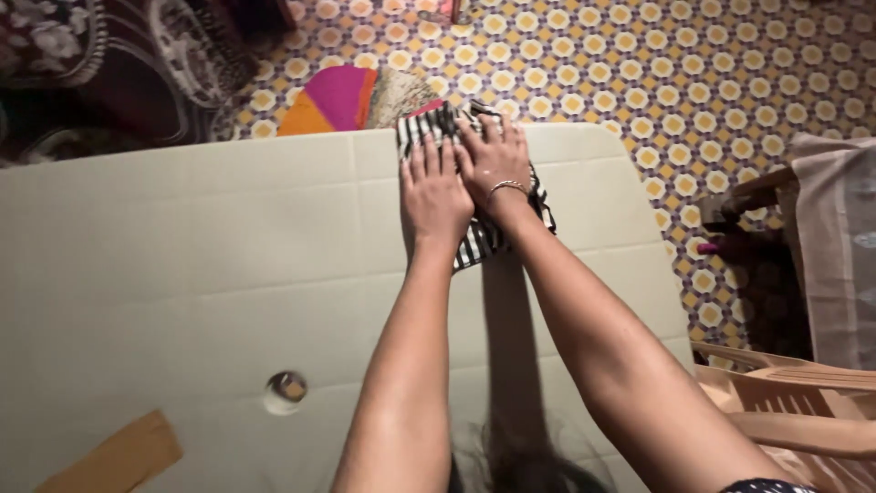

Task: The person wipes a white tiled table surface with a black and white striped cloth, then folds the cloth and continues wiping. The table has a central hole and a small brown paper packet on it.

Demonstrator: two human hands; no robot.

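- A folded black-and-white striped cloth [474, 237] lies at the far edge of the pale cream plastic worktop [201, 246], right of the middle, with a thin pink strip showing at its far corner.
- The left hand [435, 196] lies flat on the near left part of the cloth, palm down, fingers straight and close together; it presses and grips nothing.
- The right hand [493, 160] lies just beside it, touching it, flat on the far right part of the cloth, fingers spread a little and reaching the far edge; it too is open and holds nothing. A thin silver bangle [506, 187] sits on that wrist.
- No package or sign shows. A flat tan paper strip [119, 456], like a label or tape, lies at the near left corner of the worktop, well apart from the hands.
- A small round hole [286, 390] is set in the worktop between that strip and the left forearm.
- Beyond the far edge, just behind the cloth, a heap of pink, orange and patterned fabric [342, 99] rests on the yellow-and-purple tiled floor [684, 73].
- A dark red patterned rug or fabric [109, 55] fills the far left corner.
- At the right stand a tan plastic chair [803, 402] and a piece of furniture with a pale cloth draped over it [839, 246].
- Nothing lies between the hands and the cloth.
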